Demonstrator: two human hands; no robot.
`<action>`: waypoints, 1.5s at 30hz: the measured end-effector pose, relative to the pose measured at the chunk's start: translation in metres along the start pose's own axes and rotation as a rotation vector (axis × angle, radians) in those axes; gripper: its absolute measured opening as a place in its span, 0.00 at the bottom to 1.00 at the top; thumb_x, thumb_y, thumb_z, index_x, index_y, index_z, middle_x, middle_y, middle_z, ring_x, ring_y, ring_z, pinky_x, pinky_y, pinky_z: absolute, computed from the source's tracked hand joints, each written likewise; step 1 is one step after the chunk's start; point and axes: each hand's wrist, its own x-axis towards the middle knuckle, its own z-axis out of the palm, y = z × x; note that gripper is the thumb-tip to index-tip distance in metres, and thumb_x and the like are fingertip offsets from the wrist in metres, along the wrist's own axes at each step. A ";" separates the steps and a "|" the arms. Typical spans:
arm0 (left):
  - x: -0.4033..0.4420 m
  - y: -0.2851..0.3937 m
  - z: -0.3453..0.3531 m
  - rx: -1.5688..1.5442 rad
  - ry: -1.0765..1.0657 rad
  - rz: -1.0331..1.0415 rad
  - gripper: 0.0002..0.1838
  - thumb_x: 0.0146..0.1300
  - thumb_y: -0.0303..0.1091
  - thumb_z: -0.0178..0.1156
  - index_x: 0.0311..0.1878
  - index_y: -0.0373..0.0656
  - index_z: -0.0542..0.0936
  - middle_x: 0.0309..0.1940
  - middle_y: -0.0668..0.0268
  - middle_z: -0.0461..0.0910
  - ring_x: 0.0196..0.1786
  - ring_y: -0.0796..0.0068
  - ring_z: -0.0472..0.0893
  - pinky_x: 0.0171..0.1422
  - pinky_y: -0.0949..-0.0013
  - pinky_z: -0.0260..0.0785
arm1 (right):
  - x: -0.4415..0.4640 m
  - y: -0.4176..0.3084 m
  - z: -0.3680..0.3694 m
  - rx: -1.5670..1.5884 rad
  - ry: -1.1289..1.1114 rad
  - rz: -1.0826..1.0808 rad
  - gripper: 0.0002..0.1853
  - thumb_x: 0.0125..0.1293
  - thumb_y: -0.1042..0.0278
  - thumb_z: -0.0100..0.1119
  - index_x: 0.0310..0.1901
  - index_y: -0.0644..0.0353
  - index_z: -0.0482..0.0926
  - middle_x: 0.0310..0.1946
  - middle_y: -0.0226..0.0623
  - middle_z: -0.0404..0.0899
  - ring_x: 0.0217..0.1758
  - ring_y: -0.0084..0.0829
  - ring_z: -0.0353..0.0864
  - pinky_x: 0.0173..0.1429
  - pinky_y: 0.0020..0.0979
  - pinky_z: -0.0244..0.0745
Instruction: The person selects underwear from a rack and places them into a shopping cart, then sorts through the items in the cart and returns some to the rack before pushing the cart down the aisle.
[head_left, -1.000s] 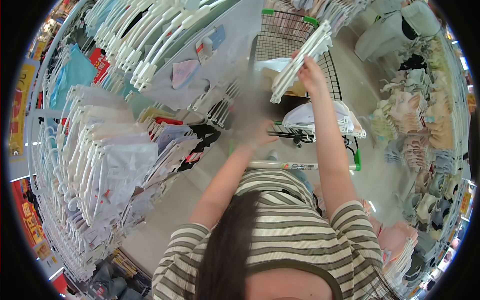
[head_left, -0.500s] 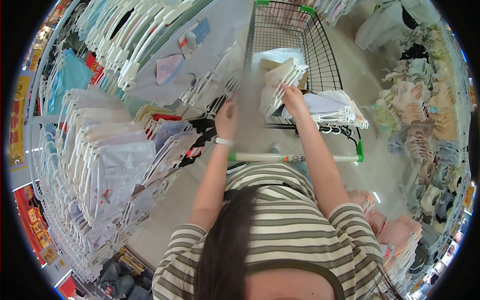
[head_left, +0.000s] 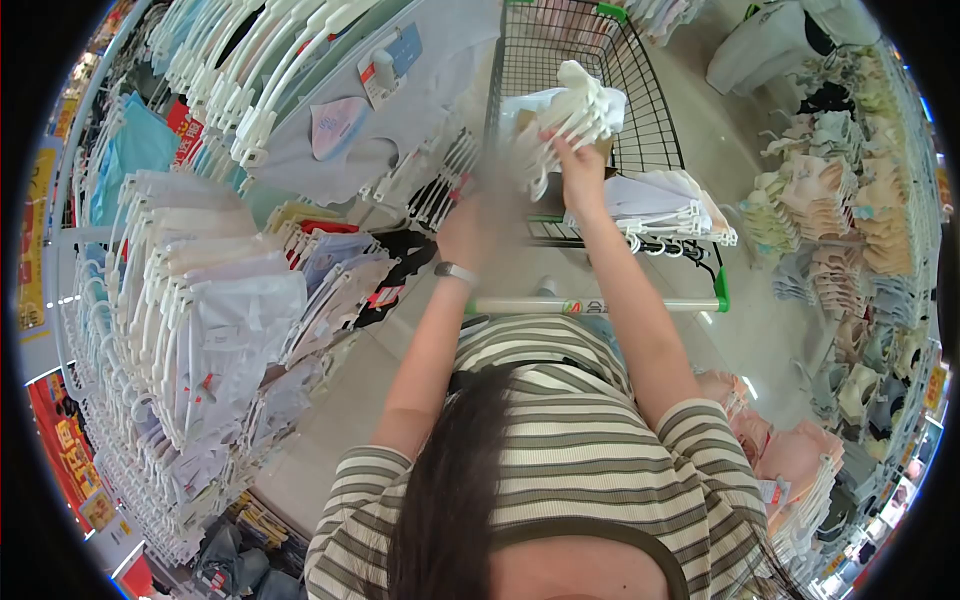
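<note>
My right hand (head_left: 582, 170) is closed on a bunch of white hangers (head_left: 580, 115) above the shopping cart (head_left: 650, 120). Pale cloth seems to hang from that bunch, partly blurred. My left hand (head_left: 465, 232), with a band on its wrist, is beside the hangers of dark garments (head_left: 445, 185) on the left rack. A grey blur covers part of its fingers, so whether it holds anything is hidden. A stack of white garments on hangers (head_left: 665, 205) lies across the near end of the cart, right of my right forearm.
Left, racks hold many pale garments on white hangers (head_left: 225, 300). The cart handle (head_left: 600, 305) crosses in front of my body. On the right stand racks of bras (head_left: 825, 220); pink ones (head_left: 800, 455) hang at the lower right. A clear bag (head_left: 612, 105) lies in the cart.
The hanger bunch in my right hand has gone from upright over the cart to lower and further left, its angle changed. My left hand has moved left and up toward the rack.
</note>
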 end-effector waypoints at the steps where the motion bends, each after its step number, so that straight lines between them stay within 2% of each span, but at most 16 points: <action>1: -0.001 -0.002 0.002 -0.001 0.000 -0.002 0.12 0.59 0.35 0.54 0.45 0.43 0.76 0.32 0.61 0.80 0.34 0.64 0.79 0.39 0.65 0.70 | -0.013 0.002 0.004 -0.012 -0.007 0.001 0.09 0.64 0.73 0.53 0.44 0.66 0.78 0.40 0.36 0.80 0.43 0.23 0.76 0.49 0.25 0.69; 6: 0.001 -0.006 0.006 0.041 0.150 0.025 0.14 0.62 0.34 0.48 0.48 0.41 0.74 0.34 0.58 0.80 0.36 0.57 0.79 0.39 0.60 0.70 | -0.064 0.010 0.022 -0.046 -0.119 0.147 0.09 0.61 0.72 0.55 0.41 0.66 0.81 0.33 0.31 0.81 0.34 0.18 0.76 0.38 0.22 0.70; 8: 0.001 -0.006 0.005 0.068 0.125 -0.007 0.14 0.63 0.35 0.48 0.48 0.40 0.74 0.34 0.57 0.80 0.36 0.56 0.79 0.39 0.60 0.70 | -0.072 0.014 0.018 -0.462 -0.208 0.329 0.11 0.60 0.69 0.58 0.40 0.67 0.81 0.30 0.31 0.81 0.30 0.18 0.74 0.34 0.24 0.70; 11: 0.000 -0.007 0.006 0.097 0.092 -0.058 0.14 0.63 0.36 0.47 0.48 0.40 0.74 0.35 0.56 0.80 0.37 0.55 0.78 0.40 0.59 0.69 | -0.078 -0.012 0.023 -0.475 -0.192 0.310 0.12 0.59 0.66 0.59 0.38 0.67 0.81 0.26 0.31 0.79 0.26 0.18 0.73 0.30 0.26 0.69; 19: -0.001 -0.021 0.019 0.123 0.018 -0.047 0.14 0.63 0.36 0.47 0.50 0.43 0.72 0.35 0.57 0.79 0.37 0.55 0.78 0.39 0.56 0.69 | -0.049 -0.017 0.007 -0.740 -0.552 0.222 0.15 0.58 0.60 0.60 0.39 0.63 0.81 0.28 0.37 0.80 0.30 0.25 0.75 0.38 0.29 0.71; 22: -0.001 -0.025 0.027 0.249 -0.031 -0.078 0.13 0.62 0.36 0.48 0.48 0.46 0.73 0.33 0.59 0.79 0.36 0.56 0.78 0.39 0.56 0.69 | -0.048 -0.026 0.011 -0.789 -0.676 0.270 0.15 0.57 0.60 0.60 0.41 0.62 0.80 0.36 0.41 0.80 0.41 0.30 0.77 0.48 0.31 0.70; 24: -0.002 -0.027 0.029 0.477 -0.132 -0.082 0.12 0.61 0.36 0.49 0.47 0.48 0.73 0.33 0.61 0.79 0.36 0.57 0.79 0.39 0.56 0.69 | -0.050 -0.035 0.014 -0.828 -0.671 0.261 0.16 0.56 0.59 0.61 0.42 0.61 0.79 0.36 0.41 0.80 0.41 0.30 0.77 0.48 0.31 0.70; 28: -0.004 -0.020 0.025 0.463 -0.140 -0.087 0.11 0.60 0.36 0.50 0.45 0.49 0.74 0.34 0.62 0.78 0.36 0.57 0.79 0.40 0.55 0.69 | -0.061 -0.027 0.007 -0.723 -0.493 0.121 0.21 0.52 0.58 0.65 0.44 0.62 0.77 0.36 0.43 0.80 0.40 0.32 0.77 0.47 0.33 0.71; 32: -0.005 -0.024 0.028 0.491 -0.177 -0.097 0.12 0.58 0.37 0.52 0.45 0.48 0.74 0.35 0.61 0.77 0.37 0.58 0.78 0.40 0.55 0.70 | -0.072 -0.016 0.001 -0.774 -0.451 0.182 0.22 0.51 0.59 0.66 0.44 0.64 0.76 0.35 0.44 0.79 0.37 0.33 0.78 0.43 0.32 0.72; 35: -0.006 -0.032 0.034 0.495 -0.183 -0.088 0.13 0.57 0.37 0.53 0.45 0.48 0.74 0.36 0.60 0.77 0.37 0.58 0.78 0.40 0.56 0.70 | -0.077 0.005 -0.003 -0.607 -0.285 -0.030 0.13 0.49 0.70 0.59 0.35 0.69 0.76 0.24 0.42 0.78 0.25 0.32 0.75 0.34 0.33 0.72; 37: -0.006 -0.034 0.034 0.499 -0.193 -0.083 0.13 0.57 0.38 0.53 0.45 0.48 0.74 0.36 0.60 0.77 0.37 0.58 0.78 0.40 0.56 0.71 | -0.060 0.016 -0.011 -0.920 -0.525 0.246 0.21 0.50 0.57 0.65 0.40 0.66 0.78 0.33 0.49 0.79 0.34 0.38 0.78 0.39 0.34 0.73; 38: -0.007 -0.033 0.033 0.491 -0.198 -0.079 0.13 0.58 0.38 0.53 0.45 0.47 0.74 0.36 0.59 0.77 0.37 0.57 0.78 0.40 0.56 0.71 | -0.054 0.030 -0.007 -1.161 -0.525 0.266 0.18 0.51 0.57 0.63 0.36 0.66 0.80 0.30 0.51 0.79 0.33 0.41 0.78 0.41 0.36 0.72; 39: -0.006 -0.032 0.032 0.481 -0.201 -0.075 0.13 0.58 0.38 0.53 0.45 0.47 0.74 0.36 0.59 0.77 0.37 0.57 0.78 0.40 0.56 0.71 | -0.057 0.033 -0.003 -1.160 -0.519 0.268 0.18 0.51 0.57 0.63 0.36 0.66 0.80 0.30 0.51 0.79 0.33 0.41 0.78 0.41 0.36 0.72; 41: -0.005 -0.036 0.036 0.497 -0.249 -0.100 0.13 0.58 0.39 0.52 0.45 0.47 0.74 0.36 0.59 0.77 0.38 0.56 0.78 0.41 0.55 0.71 | -0.062 0.037 0.001 -0.790 -0.397 -0.071 0.19 0.52 0.55 0.62 0.33 0.67 0.80 0.27 0.52 0.79 0.32 0.45 0.79 0.42 0.38 0.72; 43: -0.006 -0.041 0.039 0.518 -0.291 -0.129 0.13 0.59 0.40 0.52 0.45 0.47 0.74 0.37 0.58 0.77 0.39 0.56 0.78 0.41 0.54 0.71 | -0.061 0.040 0.003 -0.868 -0.421 -0.079 0.21 0.53 0.52 0.60 0.32 0.66 0.80 0.27 0.52 0.78 0.34 0.48 0.79 0.42 0.40 0.72; 45: -0.006 -0.044 0.041 0.515 -0.334 -0.160 0.14 0.60 0.43 0.50 0.45 0.47 0.73 0.38 0.57 0.77 0.40 0.54 0.78 0.42 0.53 0.71 | -0.059 0.037 0.000 -1.177 -0.521 0.171 0.22 0.54 0.50 0.57 0.34 0.65 0.81 0.31 0.54 0.78 0.36 0.49 0.79 0.44 0.41 0.72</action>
